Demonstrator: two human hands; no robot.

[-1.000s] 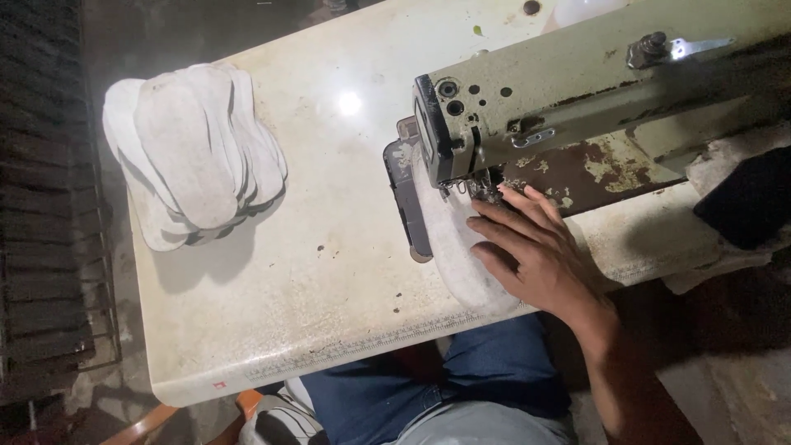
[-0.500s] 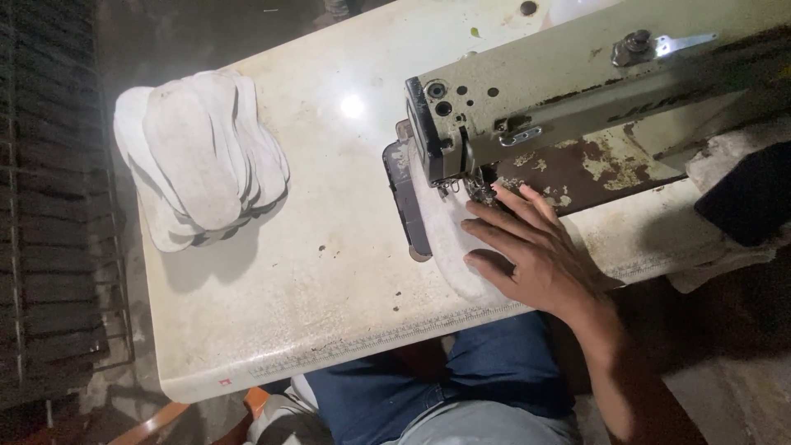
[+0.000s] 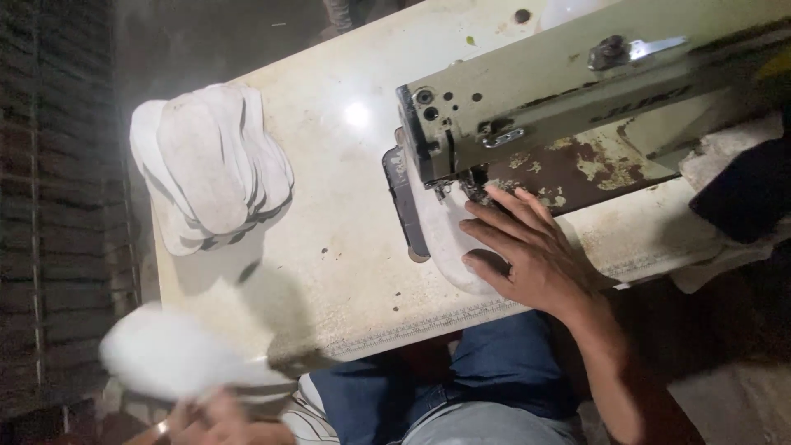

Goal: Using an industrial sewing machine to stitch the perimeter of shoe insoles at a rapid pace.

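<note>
Head view: right hand (image 3: 535, 255) lies flat, fingers spread, pressing a white insole piece (image 3: 449, 247) at the table's (image 3: 346, 272) near edge under the sewing machine (image 3: 560, 91). Left hand (image 3: 218, 420), blurred, grips another insole (image 3: 169, 354). Judged light, soft, flexible; hold by edges.

1. One sewing machine (image 3: 577, 91), pale green with rusty patches.
2. One worktable (image 3: 329, 272), cream-coloured and stained.
3. One stack of white insole-shaped pieces (image 3: 206, 165) on the table; the edges overlap too closely to count them, but there are several.
4. One white piece under the machine's needle (image 3: 449, 239).
5. One white piece, blurred, at the lower left (image 3: 169, 358).
6. Two hands: the right hand (image 3: 527, 247) and the left hand (image 3: 218, 420).
</note>
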